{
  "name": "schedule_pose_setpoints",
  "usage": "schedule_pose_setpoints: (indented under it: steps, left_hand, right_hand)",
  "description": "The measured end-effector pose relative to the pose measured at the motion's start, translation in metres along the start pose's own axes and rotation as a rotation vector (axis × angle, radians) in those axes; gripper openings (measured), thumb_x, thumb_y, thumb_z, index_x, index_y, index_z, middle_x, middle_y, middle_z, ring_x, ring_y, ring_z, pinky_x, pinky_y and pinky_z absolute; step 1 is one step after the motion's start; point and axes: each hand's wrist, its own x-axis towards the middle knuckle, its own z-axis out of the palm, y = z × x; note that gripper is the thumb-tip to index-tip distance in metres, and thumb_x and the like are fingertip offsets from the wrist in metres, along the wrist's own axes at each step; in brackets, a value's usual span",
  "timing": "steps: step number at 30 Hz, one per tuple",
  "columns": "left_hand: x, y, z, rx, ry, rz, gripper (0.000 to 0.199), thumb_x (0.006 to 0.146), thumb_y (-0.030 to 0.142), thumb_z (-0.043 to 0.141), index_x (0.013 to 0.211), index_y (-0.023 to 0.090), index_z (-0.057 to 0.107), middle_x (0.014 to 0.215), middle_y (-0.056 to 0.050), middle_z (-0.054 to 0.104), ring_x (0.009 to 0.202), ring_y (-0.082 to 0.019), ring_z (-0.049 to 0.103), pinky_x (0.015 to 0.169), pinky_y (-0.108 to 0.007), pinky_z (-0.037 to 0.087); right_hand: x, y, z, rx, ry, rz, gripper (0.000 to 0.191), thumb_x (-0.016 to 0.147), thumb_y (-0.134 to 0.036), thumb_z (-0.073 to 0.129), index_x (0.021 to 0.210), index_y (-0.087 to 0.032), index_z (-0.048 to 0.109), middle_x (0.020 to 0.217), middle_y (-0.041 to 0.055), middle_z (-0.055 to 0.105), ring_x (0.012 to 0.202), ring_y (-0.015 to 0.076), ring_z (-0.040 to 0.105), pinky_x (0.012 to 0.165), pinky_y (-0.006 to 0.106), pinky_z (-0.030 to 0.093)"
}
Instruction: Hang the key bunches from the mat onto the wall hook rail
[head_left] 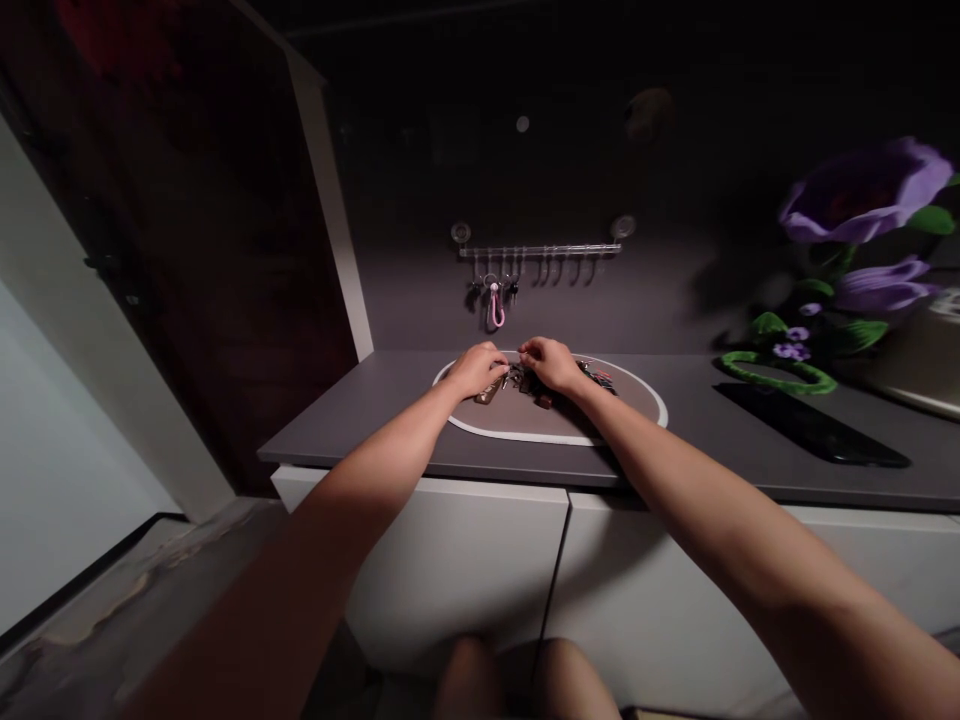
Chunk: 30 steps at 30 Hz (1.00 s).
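Observation:
An oval mat [517, 425] with a white rim lies on the dark counter. Keys and small items [517, 378] are heaped on its middle, with more dark and reddish pieces [601, 378] at the right. My left hand [478, 368] is at the left of the heap, its fingers curled round something too small to name. Over the heap's right side is my right hand [550, 362], fingers bent together; what they hold, if anything, is hidden. A brown piece [544, 402] lies below it. On the wall, a clear hook rail [540, 250] carries keys and a pink loop [496, 305].
At the right of the counter [322, 425] lie a long black object [814, 425] and a green ring [776, 372], beside purple flowers [862, 195] and a pale rounded object [922, 350]. White cabinet doors [457, 560] stand below. A dark door is at the left.

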Motion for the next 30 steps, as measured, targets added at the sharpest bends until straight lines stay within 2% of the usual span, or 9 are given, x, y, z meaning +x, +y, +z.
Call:
schedule_pose_setpoints:
  steps: [7,14,19,22,30]
  left_hand:
    - [0.0008,-0.0028,0.0018,0.028,-0.064,-0.006,0.026,0.08,0.032,0.049,0.094,0.019,0.067,0.092,-0.006,0.059,0.088,-0.016,0.054,0.083,-0.026,0.041]
    - [0.0004,0.0011,-0.0026,0.086,-0.107,0.013,0.026,0.079,0.025,0.048,0.096,0.019,0.066,0.093,-0.007,0.061,0.088,-0.017,0.055,0.082,-0.026,0.041]
    - [0.0014,0.0016,-0.0042,0.118,-0.115,-0.002,0.024,0.076,0.022,0.049,0.088,0.018,0.069,0.087,-0.006,0.064,0.083,-0.016,0.057,0.077,-0.025,0.042]
    - [0.0015,0.0015,-0.0047,0.133,-0.117,-0.025,0.022,0.073,0.02,0.05,0.083,0.017,0.069,0.085,-0.006,0.064,0.08,-0.016,0.057,0.075,-0.024,0.042]
    - [0.0003,-0.0009,-0.0036,0.126,-0.09,-0.081,0.017,0.067,0.02,0.051,0.076,0.015,0.066,0.084,-0.007,0.062,0.076,-0.016,0.056,0.07,-0.025,0.041]
  right_hand:
    - [0.0014,0.0033,0.0032,-0.04,-0.043,0.034,0.015,0.059,-0.004,0.066,0.06,-0.018,0.063,0.062,0.0005,0.061,0.067,0.0133,0.053,0.077,0.024,0.039]
    - [0.0028,0.0033,0.0048,-0.057,-0.055,-0.003,0.014,0.059,-0.005,0.068,0.059,-0.017,0.063,0.061,0.0007,0.062,0.066,0.0134,0.054,0.076,0.023,0.039]
    - [0.0039,0.0036,0.0053,-0.29,-0.123,-0.08,0.007,0.068,-0.012,0.063,0.074,-0.016,0.066,0.074,0.0046,0.066,0.073,0.0148,0.058,0.073,0.023,0.039]
    - [0.0037,0.0029,0.0049,-0.437,-0.18,-0.113,0.015,0.075,-0.019,0.057,0.087,-0.015,0.066,0.085,0.0072,0.067,0.079,0.0153,0.059,0.074,0.023,0.04]
    - [0.0,-0.0047,0.0024,-0.523,-0.2,-0.113,0.02,0.078,-0.022,0.053,0.092,-0.015,0.066,0.091,0.0077,0.068,0.082,0.015,0.06,0.072,0.021,0.04]
